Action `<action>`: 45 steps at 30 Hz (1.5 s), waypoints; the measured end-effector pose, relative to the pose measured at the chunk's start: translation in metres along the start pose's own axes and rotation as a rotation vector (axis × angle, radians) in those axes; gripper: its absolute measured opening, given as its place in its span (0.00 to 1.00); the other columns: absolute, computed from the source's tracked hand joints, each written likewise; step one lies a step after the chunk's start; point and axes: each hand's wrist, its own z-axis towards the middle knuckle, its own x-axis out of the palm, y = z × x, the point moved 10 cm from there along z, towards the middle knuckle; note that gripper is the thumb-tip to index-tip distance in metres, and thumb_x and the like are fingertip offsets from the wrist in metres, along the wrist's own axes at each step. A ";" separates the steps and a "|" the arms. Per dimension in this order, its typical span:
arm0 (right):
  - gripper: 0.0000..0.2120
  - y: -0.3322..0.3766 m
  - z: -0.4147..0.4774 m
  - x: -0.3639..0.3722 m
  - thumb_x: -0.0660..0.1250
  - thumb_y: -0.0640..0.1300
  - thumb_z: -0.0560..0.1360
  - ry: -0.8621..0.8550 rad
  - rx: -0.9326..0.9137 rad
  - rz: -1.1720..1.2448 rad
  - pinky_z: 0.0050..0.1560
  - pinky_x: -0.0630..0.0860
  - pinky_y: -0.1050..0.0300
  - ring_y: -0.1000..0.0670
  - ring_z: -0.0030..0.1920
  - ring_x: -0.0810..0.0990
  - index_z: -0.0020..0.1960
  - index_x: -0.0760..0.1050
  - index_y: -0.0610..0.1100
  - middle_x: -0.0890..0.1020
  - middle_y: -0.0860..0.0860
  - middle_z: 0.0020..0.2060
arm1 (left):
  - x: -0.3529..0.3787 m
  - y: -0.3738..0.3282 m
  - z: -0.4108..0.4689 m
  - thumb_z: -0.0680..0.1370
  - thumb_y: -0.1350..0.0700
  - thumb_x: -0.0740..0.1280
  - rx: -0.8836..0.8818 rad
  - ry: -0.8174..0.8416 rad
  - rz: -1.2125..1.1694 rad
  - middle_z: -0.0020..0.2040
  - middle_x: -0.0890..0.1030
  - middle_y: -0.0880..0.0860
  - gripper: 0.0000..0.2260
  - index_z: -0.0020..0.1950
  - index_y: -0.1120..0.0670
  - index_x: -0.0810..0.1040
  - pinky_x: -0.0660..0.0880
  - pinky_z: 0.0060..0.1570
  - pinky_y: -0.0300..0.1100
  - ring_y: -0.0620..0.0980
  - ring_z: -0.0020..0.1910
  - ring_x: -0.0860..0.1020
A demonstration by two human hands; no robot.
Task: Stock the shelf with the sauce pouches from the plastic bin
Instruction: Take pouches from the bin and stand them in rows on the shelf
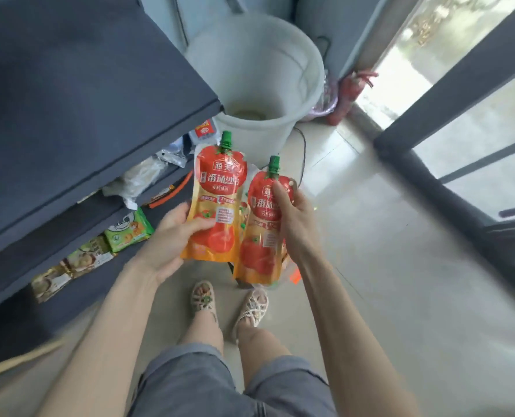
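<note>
— Both arms out, palms inward?
— Yes; left hand grips one sauce pouch, right hand clasps another pouch, cap up, beside the dark shelf, above the floor

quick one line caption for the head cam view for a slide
Left hand and right hand each hold a green-capped tomato sauce pouch beside the dark shelf.
</note>
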 end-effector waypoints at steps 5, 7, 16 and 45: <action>0.11 0.066 -0.041 0.080 0.62 0.49 0.78 0.143 -0.121 -0.040 0.49 0.82 0.49 0.43 0.47 0.84 0.53 0.76 0.43 0.85 0.44 0.47 | -0.027 -0.056 -0.068 0.59 0.49 0.78 0.201 -0.108 0.058 0.52 0.84 0.51 0.32 0.60 0.53 0.74 0.79 0.50 0.52 0.53 0.52 0.82; 0.07 0.085 -0.061 0.116 0.64 0.46 0.77 0.229 -0.152 -0.056 0.48 0.82 0.49 0.44 0.46 0.84 0.53 0.75 0.45 0.84 0.44 0.47 | -0.051 -0.079 -0.099 0.55 0.47 0.78 0.290 -0.180 0.056 0.50 0.84 0.50 0.34 0.59 0.52 0.75 0.80 0.46 0.48 0.51 0.50 0.82; 0.05 0.127 -0.164 0.290 0.71 0.36 0.71 0.564 -0.273 -0.053 0.40 0.82 0.53 0.48 0.37 0.84 0.46 0.78 0.42 0.85 0.49 0.37 | -0.195 -0.144 -0.236 0.68 0.49 0.72 0.589 -0.455 0.039 0.52 0.83 0.48 0.20 0.58 0.49 0.74 0.78 0.47 0.44 0.46 0.49 0.82; 0.08 0.206 -0.192 0.622 0.70 0.39 0.74 0.809 -0.534 -0.133 0.41 0.81 0.56 0.49 0.44 0.85 0.52 0.76 0.43 0.84 0.47 0.45 | -0.478 -0.278 -0.336 0.74 0.57 0.70 0.914 -0.913 0.077 0.52 0.81 0.46 0.14 0.57 0.48 0.71 0.74 0.43 0.34 0.42 0.50 0.79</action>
